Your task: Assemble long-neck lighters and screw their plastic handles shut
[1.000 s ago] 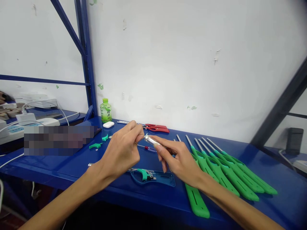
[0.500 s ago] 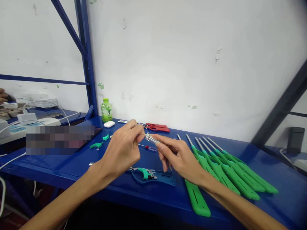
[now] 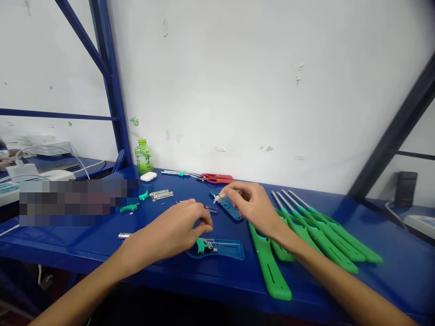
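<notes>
My right hand (image 3: pixel 253 206) is closed on a small clear cylinder with a metal and white end (image 3: pixel 222 198), held above a blue plastic shell (image 3: pixel 234 213). Lower and to the left, my left hand (image 3: pixel 180 226) hovers over the near blue casing (image 3: pixel 231 249), fingers curled with a gap between thumb and fingers and nothing visible between them. That casing holds a teal trigger piece (image 3: pixel 201 246) and metal parts. A screwdriver with a clear and red handle (image 3: pixel 211 208) lies between the hands, partly hidden.
Several green long-necked lighters (image 3: pixel 326 240) lie at the right. Red lighters (image 3: pixel 217 179) rest near the wall. Left of them are a green bottle (image 3: pixel 144 157), a white case (image 3: pixel 148 176), clear cylinders (image 3: pixel 162 194) and teal pieces (image 3: pixel 129 208) on the blue table (image 3: pixel 102 244).
My hands have moved apart. The left hand has let go of the cylinder's end and come down; the right still holds the cylinder. The view has shifted slightly, uncovering the far shell and more small parts.
</notes>
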